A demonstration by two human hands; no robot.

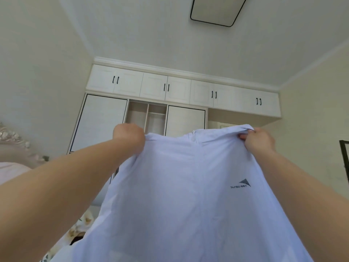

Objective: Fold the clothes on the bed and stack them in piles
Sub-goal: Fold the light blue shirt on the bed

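Garment: pale lilac zip-front sun-protection jacket (pixel 188 195), "sunscreen" logo (pixel 240 184) below the right hand; held up in the air, spread between both hands, hanging down toward the person.
Left hand (pixel 129 136): fist closed on the jacket's top edge at one shoulder; fingers hidden behind cloth.
Right hand (pixel 259 139): pinching the opposite shoulder, thumb and fingers clamped on bunched fabric.
Zip (pixel 194 132): top end sits between the hands, nearer the right.
Bed (pixel 79 229): only a floral patch shows below the left forearm; no piles visible.
Step (judged): shaking out and squaring the jacket before laying it down to fold.
Risk: thin, slippery-looking cloth may slide from the right-hand pinch, dropping one shoulder.
Risk: uneven grips could set the zip off-centre, giving a crooked fold.
Risk: the hanging hem is out of view and may land bunched on the bed.
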